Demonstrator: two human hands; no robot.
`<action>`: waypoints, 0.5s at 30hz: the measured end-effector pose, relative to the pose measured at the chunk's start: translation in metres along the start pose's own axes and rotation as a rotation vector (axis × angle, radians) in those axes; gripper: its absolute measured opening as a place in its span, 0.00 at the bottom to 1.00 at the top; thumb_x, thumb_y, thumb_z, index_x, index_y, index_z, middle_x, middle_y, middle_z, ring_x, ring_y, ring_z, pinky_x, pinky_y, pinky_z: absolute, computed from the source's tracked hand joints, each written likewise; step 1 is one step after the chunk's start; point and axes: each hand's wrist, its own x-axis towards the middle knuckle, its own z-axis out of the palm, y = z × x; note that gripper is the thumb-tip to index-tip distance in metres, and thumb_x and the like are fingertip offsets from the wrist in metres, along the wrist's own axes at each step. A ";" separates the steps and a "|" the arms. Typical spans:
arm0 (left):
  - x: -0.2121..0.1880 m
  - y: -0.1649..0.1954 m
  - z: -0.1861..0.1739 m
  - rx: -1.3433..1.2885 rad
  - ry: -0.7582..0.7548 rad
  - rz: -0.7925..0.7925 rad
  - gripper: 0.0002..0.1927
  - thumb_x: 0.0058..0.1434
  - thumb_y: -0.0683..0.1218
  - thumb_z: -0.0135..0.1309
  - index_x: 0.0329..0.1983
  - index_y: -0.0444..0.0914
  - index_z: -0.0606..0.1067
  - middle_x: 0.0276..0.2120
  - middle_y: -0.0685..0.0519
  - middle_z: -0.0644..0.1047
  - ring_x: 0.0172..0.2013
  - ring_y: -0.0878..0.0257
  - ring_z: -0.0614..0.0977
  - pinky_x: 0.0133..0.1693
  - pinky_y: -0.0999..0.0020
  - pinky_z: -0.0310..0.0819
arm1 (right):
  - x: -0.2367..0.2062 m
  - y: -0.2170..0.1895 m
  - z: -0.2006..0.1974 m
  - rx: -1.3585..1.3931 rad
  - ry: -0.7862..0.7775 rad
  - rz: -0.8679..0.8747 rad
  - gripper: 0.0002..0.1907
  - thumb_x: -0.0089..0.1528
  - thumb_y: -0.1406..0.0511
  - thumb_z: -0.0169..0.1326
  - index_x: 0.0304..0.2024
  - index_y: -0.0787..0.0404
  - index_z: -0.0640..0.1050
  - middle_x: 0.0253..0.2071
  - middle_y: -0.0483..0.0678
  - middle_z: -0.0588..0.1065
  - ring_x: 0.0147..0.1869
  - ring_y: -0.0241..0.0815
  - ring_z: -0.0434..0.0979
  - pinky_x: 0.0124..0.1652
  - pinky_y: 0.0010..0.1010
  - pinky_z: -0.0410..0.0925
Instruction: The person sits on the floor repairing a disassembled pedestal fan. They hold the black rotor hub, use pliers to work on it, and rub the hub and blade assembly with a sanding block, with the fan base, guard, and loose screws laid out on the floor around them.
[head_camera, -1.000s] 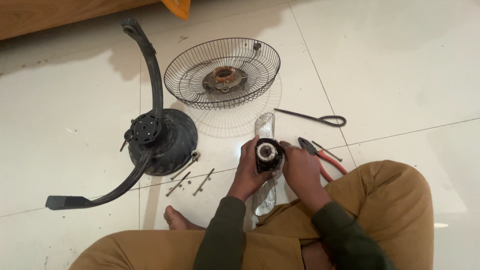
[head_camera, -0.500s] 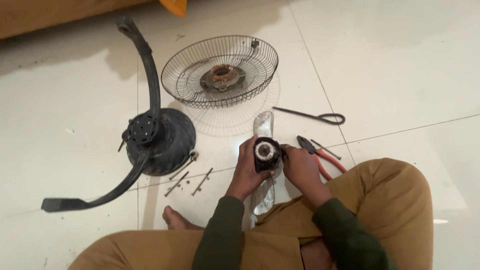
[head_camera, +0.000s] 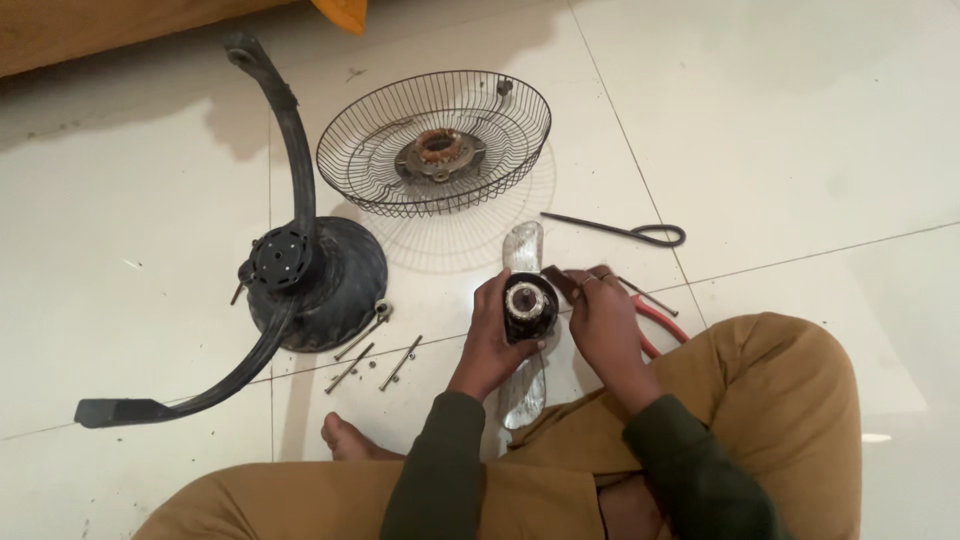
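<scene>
A: What's the biggest thing on the white tiled floor (head_camera: 800, 120)?

B: The black curved metal fan stand with its domed motor housing (head_camera: 300, 280), at the left. Beside it, further up, lies the round black wire fan guard (head_camera: 435, 140) with a rusty hub at its centre.

A: And the hands?

B: The left hand (head_camera: 492, 335) is wrapped around a small black round fan hub with a silvery centre (head_camera: 527, 305), fingers closed on its side, held above a clear plastic fan blade (head_camera: 522, 390). The right hand (head_camera: 600, 320) pinches the hub's right edge with curled fingers.

A: Smaller bits?

B: Red-handled pliers (head_camera: 655, 320) by the right hand, a thin black looped rod (head_camera: 625, 230) beyond, and long bolts (head_camera: 375, 355) near the stand
</scene>
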 end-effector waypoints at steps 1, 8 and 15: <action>0.000 -0.001 0.000 0.017 0.003 0.000 0.61 0.39 0.37 0.73 0.75 0.37 0.53 0.65 0.43 0.60 0.67 0.46 0.67 0.68 0.59 0.64 | 0.000 -0.001 0.000 -0.005 0.004 0.005 0.16 0.61 0.75 0.48 0.47 0.64 0.81 0.42 0.61 0.77 0.44 0.63 0.78 0.43 0.48 0.72; 0.001 -0.002 0.000 0.044 0.010 0.017 0.60 0.39 0.37 0.73 0.75 0.37 0.53 0.65 0.43 0.60 0.66 0.45 0.66 0.67 0.59 0.65 | -0.006 -0.006 0.006 -0.111 -0.059 0.000 0.17 0.59 0.74 0.49 0.48 0.63 0.82 0.41 0.59 0.76 0.42 0.62 0.78 0.40 0.48 0.71; 0.002 0.001 -0.003 0.070 0.001 -0.007 0.61 0.38 0.37 0.73 0.75 0.38 0.53 0.65 0.43 0.60 0.67 0.45 0.65 0.67 0.59 0.62 | -0.008 0.010 0.011 -0.129 -0.083 0.006 0.12 0.59 0.71 0.52 0.43 0.60 0.83 0.38 0.56 0.77 0.44 0.60 0.77 0.40 0.49 0.71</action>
